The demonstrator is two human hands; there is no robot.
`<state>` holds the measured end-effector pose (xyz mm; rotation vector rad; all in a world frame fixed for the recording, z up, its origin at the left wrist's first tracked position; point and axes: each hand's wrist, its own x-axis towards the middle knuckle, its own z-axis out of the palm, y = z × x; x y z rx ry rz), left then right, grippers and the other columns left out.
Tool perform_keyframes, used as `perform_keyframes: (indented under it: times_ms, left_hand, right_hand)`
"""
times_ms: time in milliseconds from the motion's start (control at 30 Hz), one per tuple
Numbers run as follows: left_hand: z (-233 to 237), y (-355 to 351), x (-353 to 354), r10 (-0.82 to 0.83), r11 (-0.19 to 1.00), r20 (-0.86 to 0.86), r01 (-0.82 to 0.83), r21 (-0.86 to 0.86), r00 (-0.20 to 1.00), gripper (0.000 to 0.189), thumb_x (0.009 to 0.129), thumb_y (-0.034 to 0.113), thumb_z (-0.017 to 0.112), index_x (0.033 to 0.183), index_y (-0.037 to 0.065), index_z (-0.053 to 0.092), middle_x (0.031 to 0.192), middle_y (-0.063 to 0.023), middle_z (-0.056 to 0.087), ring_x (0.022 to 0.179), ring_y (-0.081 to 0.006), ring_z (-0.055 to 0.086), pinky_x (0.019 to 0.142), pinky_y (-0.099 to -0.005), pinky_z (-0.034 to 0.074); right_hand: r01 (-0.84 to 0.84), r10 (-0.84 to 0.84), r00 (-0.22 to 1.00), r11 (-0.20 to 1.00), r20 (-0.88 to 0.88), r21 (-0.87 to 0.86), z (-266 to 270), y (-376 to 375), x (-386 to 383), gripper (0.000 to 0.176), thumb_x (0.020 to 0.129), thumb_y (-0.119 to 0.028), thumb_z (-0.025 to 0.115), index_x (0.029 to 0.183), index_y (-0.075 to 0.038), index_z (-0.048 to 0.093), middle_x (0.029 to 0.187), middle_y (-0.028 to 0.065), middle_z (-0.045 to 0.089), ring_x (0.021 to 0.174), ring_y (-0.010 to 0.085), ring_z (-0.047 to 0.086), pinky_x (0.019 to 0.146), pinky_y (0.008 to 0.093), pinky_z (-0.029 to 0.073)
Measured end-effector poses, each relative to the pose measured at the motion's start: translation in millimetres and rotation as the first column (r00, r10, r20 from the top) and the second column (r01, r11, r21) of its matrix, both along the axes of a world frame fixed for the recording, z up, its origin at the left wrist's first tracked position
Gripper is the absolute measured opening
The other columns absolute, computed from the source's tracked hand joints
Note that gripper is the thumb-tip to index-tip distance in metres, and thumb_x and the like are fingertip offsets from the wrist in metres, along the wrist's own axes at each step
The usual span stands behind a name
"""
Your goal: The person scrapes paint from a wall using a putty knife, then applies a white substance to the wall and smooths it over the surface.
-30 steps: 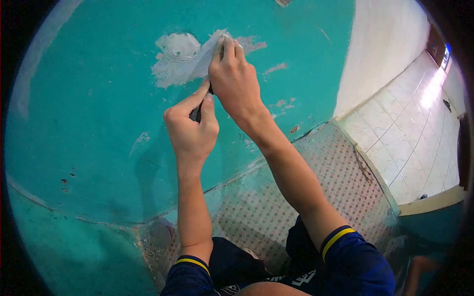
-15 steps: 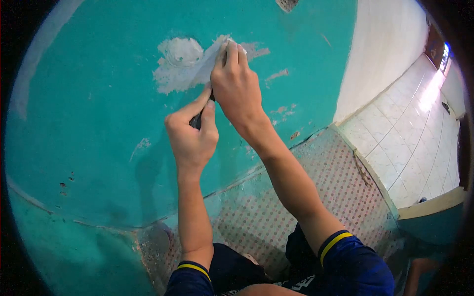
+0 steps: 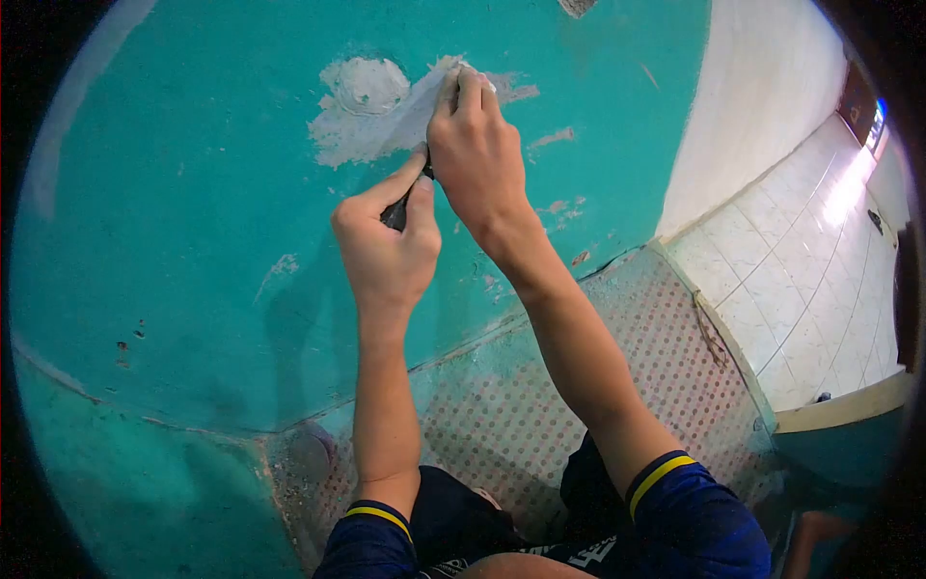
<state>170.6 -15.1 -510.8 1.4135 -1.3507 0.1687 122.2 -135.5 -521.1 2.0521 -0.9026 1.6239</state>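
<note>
My left hand (image 3: 386, 227) is closed around the black handle of a scraper (image 3: 394, 214), thumb and index finger pointing up along it. The tool's upper end runs under my right hand (image 3: 477, 154), which hides the blade. My right fingers lie together, pressed against the wall over the tool, with a bit of white at their tips. Beneath them a pale grey-white patch of filler (image 3: 367, 130) is spread on the teal wall (image 3: 212, 193). At its upper left is a rounder, lighter patch (image 3: 369, 85).
A hole (image 3: 577, 6) shows at the wall's top, with small chips (image 3: 123, 345) low on the left. Below lies a dotted, dusty floor covering (image 3: 502, 405). To the right are a white wall section (image 3: 762, 87), a raised sill (image 3: 849, 400) and white floor tiles (image 3: 801, 280).
Both hands have shifted slightly up and right along the patch with the scraper. The whole view has also moved a little. My grip looks the same.
</note>
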Motion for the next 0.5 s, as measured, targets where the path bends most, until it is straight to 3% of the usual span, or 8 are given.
perform_keyframes:
  times_ms: [500]
  left_hand:
    - [6.4, -1.5, -4.9, 0.017, 1.0, 0.019, -0.017, -0.012, 1.0, 0.031, 0.082, 0.003, 0.06, 0.11, -0.006, 0.068, 0.069, -0.0152, 0.067, 0.056, -0.0078, 0.052, 0.054, -0.0268, 0.043]
  right_hand:
    - [-0.025, 0.024, 0.999, 0.999, 0.036, 0.036, 3.6, 1.8, -3.0, 0.026, 0.073, -0.003, 0.062, 0.095, 0.012, 0.064, 0.104, 0.0237, 0.06, 0.099, 0.0306, 0.063, 0.061, 0.0261, 0.06]
